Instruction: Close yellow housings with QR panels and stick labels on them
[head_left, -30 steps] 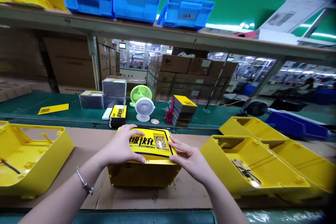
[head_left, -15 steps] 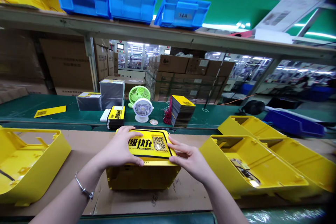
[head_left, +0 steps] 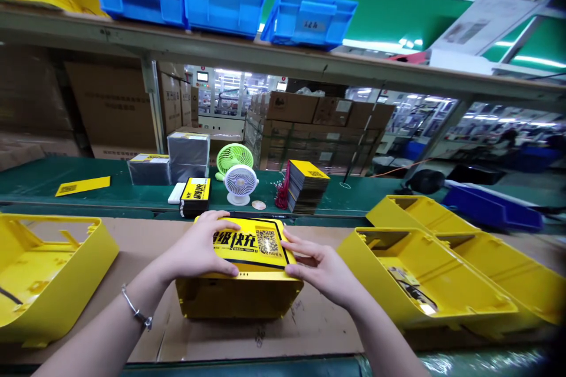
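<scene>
A yellow housing [head_left: 239,297] stands on the cardboard in front of me, its open side facing me. On its top lies a yellow label panel [head_left: 247,241] with black characters and a QR code, framed by a black edge. My left hand [head_left: 201,247] is spread over the left part of the panel, thumb at the front edge and fingers toward the back. My right hand [head_left: 316,268] grips the right edge of the panel, with thumb and fingertips at its corner.
Yellow housings stand left [head_left: 84,283] and right [head_left: 460,283] on the cardboard [head_left: 327,330]. Behind are a white fan [head_left: 240,182], a green fan [head_left: 234,159], a stack of yellow-topped panels [head_left: 307,188] and wrapped stacks [head_left: 189,156]. Blue bins [head_left: 309,20] sit on the shelf above.
My left hand has shifted slightly left along the panel, and the housing sits slightly further left. My right hand keeps its place at the right edge.
</scene>
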`<state>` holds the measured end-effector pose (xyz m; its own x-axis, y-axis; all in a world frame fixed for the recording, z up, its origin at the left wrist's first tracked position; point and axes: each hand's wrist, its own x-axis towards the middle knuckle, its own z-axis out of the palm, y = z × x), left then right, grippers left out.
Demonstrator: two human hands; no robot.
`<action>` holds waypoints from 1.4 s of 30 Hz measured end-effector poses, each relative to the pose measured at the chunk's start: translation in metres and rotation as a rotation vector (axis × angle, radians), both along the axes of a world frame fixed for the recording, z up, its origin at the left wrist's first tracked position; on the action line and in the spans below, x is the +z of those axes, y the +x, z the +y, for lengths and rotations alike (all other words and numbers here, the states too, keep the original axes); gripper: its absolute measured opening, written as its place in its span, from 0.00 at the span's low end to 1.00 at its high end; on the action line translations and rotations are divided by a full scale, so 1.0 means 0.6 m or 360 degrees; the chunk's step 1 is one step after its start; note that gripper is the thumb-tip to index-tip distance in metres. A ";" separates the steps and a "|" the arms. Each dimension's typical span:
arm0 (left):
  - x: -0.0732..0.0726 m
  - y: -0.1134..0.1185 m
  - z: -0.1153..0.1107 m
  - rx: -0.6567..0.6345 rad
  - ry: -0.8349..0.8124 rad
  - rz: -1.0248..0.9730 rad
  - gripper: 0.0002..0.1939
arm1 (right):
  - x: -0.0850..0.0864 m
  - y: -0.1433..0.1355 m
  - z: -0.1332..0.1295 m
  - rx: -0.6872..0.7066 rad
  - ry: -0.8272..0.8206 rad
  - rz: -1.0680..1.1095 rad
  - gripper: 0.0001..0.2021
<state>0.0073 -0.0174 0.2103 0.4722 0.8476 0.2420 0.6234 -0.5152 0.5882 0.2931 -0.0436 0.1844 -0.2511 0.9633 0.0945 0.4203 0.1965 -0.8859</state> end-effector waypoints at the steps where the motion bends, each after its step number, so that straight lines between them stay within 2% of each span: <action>1: 0.001 -0.001 -0.001 -0.0004 -0.0005 -0.0010 0.40 | 0.000 -0.001 -0.001 0.0001 -0.0001 0.0010 0.26; 12: 0.003 -0.007 0.002 0.0016 -0.0084 -0.0055 0.39 | -0.004 0.000 0.000 -0.0055 0.0149 -0.0098 0.24; 19: -0.002 0.008 0.008 0.0044 0.0001 0.0028 0.43 | -0.012 0.011 0.005 0.0033 0.0069 0.0067 0.24; 26: 0.001 0.009 0.003 -0.0017 0.0035 0.0177 0.49 | 0.001 0.005 0.004 0.0031 0.0018 -0.0040 0.26; 32: -0.002 0.006 0.005 -0.0061 0.0080 0.0362 0.46 | 0.014 -0.003 0.003 -0.0044 0.0057 -0.0205 0.22; 36: -0.010 -0.018 0.006 -0.0123 0.0036 0.0376 0.44 | 0.020 0.005 0.010 -0.0024 0.0144 -0.0286 0.35; 39: -0.020 -0.048 0.001 -0.0090 -0.0078 0.0253 0.42 | 0.023 0.010 0.025 0.0109 0.0043 -0.0241 0.45; 42: -0.029 -0.069 -0.007 -0.0014 -0.0182 0.0174 0.40 | 0.020 0.009 0.051 0.0275 -0.0106 -0.0060 0.45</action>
